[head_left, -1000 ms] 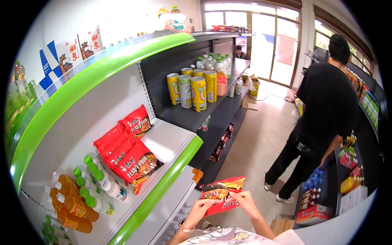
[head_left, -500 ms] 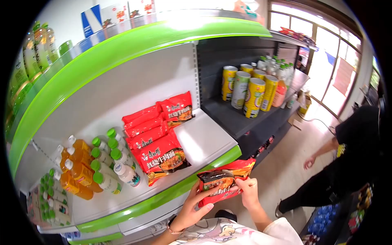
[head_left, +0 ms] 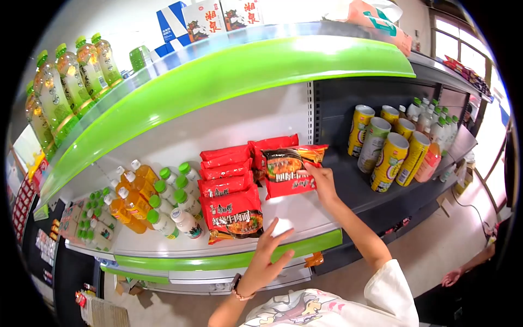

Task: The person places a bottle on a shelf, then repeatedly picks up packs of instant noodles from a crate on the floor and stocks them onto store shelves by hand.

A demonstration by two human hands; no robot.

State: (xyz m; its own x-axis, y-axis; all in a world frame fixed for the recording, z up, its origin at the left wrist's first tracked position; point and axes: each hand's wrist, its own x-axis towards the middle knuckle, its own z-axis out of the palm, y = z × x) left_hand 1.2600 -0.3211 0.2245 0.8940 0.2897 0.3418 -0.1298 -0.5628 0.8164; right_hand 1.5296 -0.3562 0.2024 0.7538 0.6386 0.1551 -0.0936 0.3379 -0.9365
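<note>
My right hand grips a red and black packet of instant noodles by its right edge. The packet is over the white shelf, in front of another red packet at the back; I cannot tell whether the two touch. My left hand has its fingers spread and holds nothing, just in front of the shelf's green front edge. To the left of the held packet, a row of red noodle packets leans one behind another.
Green-capped white bottles and orange juice bottles stand left of the noodles. Yellow cans are on the dark shelf at right. An upper shelf with a green edge hangs overhead. At lower right, another person's hand shows.
My right hand has carried the noodle packet up and forward over the shelf. My left hand has let go of it and opened. The view has turned right-to-left.
</note>
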